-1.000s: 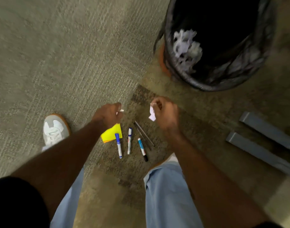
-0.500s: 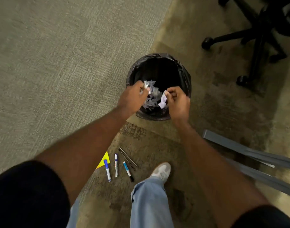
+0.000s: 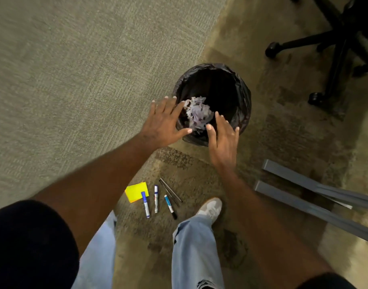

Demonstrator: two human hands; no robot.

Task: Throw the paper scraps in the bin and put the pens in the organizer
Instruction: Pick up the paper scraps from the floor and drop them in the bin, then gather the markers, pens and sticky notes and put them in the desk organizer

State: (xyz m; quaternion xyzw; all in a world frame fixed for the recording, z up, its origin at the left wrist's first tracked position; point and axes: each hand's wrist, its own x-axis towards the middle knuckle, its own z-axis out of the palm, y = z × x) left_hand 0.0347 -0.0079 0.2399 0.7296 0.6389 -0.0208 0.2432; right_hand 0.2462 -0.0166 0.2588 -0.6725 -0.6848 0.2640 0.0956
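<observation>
A round bin point(image 3: 242, 94) lined with a black bag stands on the carpet, with crumpled white paper scraps point(image 3: 196, 112) inside. My left hand point(image 3: 163, 122) hovers over its near left rim, fingers spread and empty. Over the near right rim, my right hand point(image 3: 223, 138) is also open and empty. Closer to me on the floor lie a blue-capped marker point(image 3: 145, 204), a second white marker point(image 3: 156, 198), a third marker with a black tip point(image 3: 170, 207) and two thin dark pens point(image 3: 170, 192). No organizer is in view.
A yellow sticky-note pad point(image 3: 136, 191) lies left of the markers. My right shoe point(image 3: 210, 208) stands beside the pens. Grey metal table legs point(image 3: 304, 195) run along the floor at right. An office chair's wheeled base point(image 3: 333, 44) is at the top right.
Both hands rose from the floor with paper scraps, reached the bin, and have now opened; the scraps they held are gone from the fingers.
</observation>
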